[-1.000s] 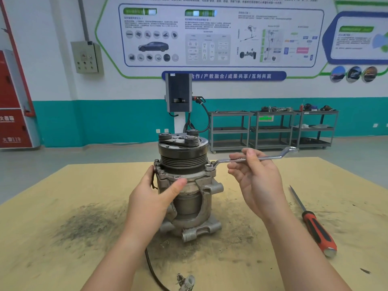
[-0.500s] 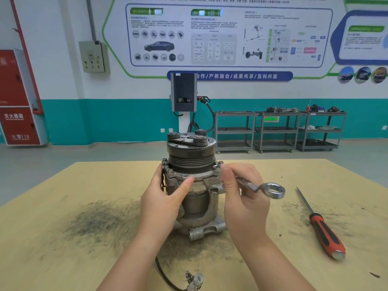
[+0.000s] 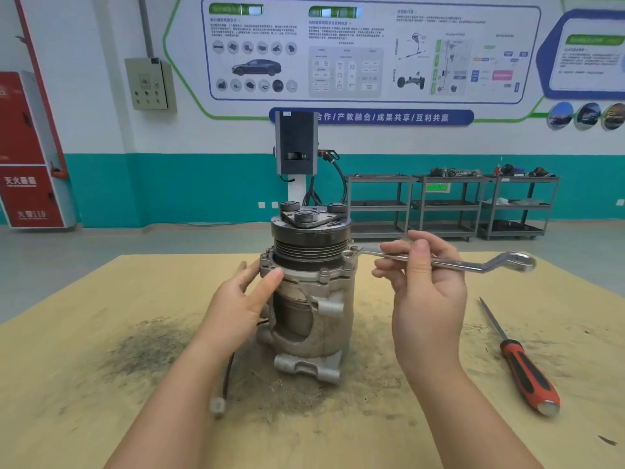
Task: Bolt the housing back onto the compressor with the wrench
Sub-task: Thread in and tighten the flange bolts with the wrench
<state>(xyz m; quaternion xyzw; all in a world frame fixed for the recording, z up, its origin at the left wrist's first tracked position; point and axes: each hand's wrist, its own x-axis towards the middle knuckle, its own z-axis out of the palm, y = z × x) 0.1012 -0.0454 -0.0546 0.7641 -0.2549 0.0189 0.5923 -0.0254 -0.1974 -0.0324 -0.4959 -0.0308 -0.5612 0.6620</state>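
Note:
The grey compressor (image 3: 313,319) stands upright in the middle of the wooden table, black pulley on top. Its flanged housing (image 3: 334,270) carries several small bolts around the rim. My left hand (image 3: 241,306) rests against the compressor's left side, fingers fairly straight, thumb on the flange. My right hand (image 3: 427,282) pinches the shaft of a silver ring wrench (image 3: 473,264). The wrench lies roughly level; its near ring sits at a bolt on the flange's right side, its far ring points right.
A red-handled screwdriver (image 3: 521,362) lies on the table (image 3: 84,384) at the right. A cable with a plug (image 3: 218,404) trails from the compressor's base. Dark grime covers the wood on the left. Metal carts (image 3: 446,204) stand at the far wall.
My right hand has swung the wrench back out to the right, from in front of the compressor to level beside the flange. The left hand stays on the compressor.

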